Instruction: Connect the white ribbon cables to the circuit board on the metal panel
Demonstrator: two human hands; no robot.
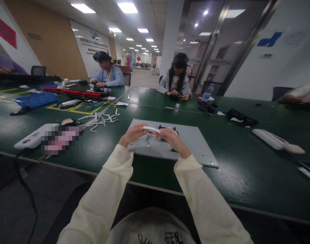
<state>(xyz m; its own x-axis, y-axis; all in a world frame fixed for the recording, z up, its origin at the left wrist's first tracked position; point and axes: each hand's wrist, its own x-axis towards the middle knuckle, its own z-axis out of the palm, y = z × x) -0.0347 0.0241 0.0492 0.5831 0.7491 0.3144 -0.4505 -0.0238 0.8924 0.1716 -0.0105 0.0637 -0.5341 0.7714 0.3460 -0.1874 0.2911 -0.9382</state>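
Bright lights [127, 7] shine on the ceiling of a big room, and below them a long green table [236, 176] runs across the picture. Near the middle of the frame, a white curved piece [151, 129] is held up over a flat grey board [195, 144]. The left hand [134, 133] has its fingers closed on one end, and the right hand [173, 139] has its fingers closed on the other. The piece looks light and thin, a bit stiff, maybe like plastic. It may be smooth enough to slip, and it could crack if bent hard, so a soft pinch at each end seems best. What it is joined to is too small to tell. Under the hands, a thin wire with a small white plug [148, 145] shows by the board, and black parts [175, 129] sit close to the right hand. The table top is hard and shiny, with light spots on it. Left of the middle lies a messy bunch of white strips [101, 119], and farther up on the left is a blue tray [36, 100]. Two people sit across the table, one at the upper left [110, 75] and one at the upper middle [175, 79], with a bottle [208, 91] just beside the second.
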